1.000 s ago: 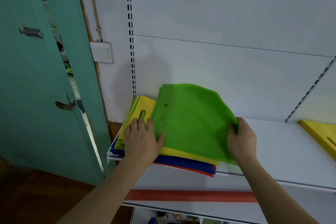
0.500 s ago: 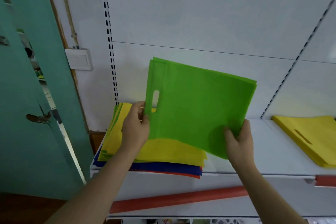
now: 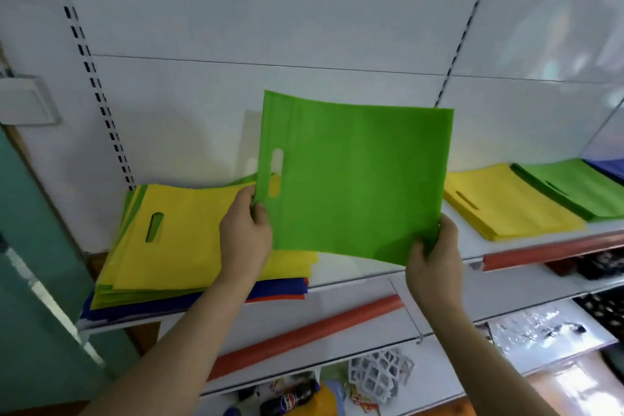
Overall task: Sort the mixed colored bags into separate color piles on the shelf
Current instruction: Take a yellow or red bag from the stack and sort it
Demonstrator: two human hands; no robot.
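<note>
A green bag [image 3: 354,179] with a cut-out handle is held upright in the air above the white shelf [image 3: 351,275]. My left hand [image 3: 244,233] pinches its lower left corner; my right hand [image 3: 434,260] grips its lower right corner. Below and to the left lies the mixed pile [image 3: 189,246], yellow on top, with green, blue and red edges showing beneath. Further right on the shelf lie a yellow pile [image 3: 506,204], a green pile [image 3: 577,186] and the edge of a blue pile [image 3: 611,169].
A teal door [image 3: 37,297] stands at the left, with a white wall switch [image 3: 25,101] beside it. Red price strips [image 3: 304,334] line the shelf fronts. The lower shelf holds a white plastic grid [image 3: 378,375], bottles and packets.
The green bag has been lifted off the mixed pile and carried up and to the right. My left hand left the pile and now pinches the bag. The view swung right, revealing the sorted piles.
</note>
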